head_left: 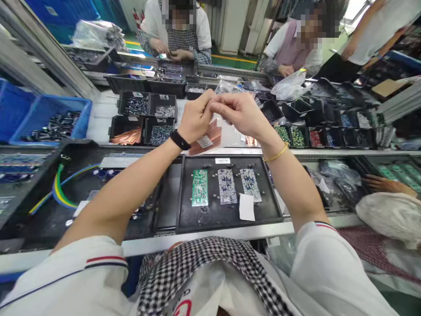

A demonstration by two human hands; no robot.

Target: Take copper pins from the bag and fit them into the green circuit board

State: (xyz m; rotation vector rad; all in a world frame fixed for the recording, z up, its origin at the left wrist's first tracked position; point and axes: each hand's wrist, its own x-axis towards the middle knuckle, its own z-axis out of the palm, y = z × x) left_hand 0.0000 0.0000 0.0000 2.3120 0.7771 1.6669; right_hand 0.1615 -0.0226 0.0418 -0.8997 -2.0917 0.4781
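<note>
Above the workbench, my left hand (197,115) and my right hand (241,112) meet, fingers closed and pinching the top of a clear plastic bag. Copper-coloured strips with a white label fill part of the plastic bag (213,137), which hangs below my hands. Closer to me, a black tray (189,224) carries a green circuit board (200,188) and two greyish ones, the middle board (226,186) and the right board (249,181). A white paper slip (246,207) overlaps the right board's lower edge. My fingers hide the bag's mouth.
Behind the tray stand black parts bins, one with copper-coloured strips (128,137). A blue crate (86,120) of dark components is at left, near a tray with yellow-green wires (59,191). Co-workers sit opposite; another person's hand (390,183) reaches in at right.
</note>
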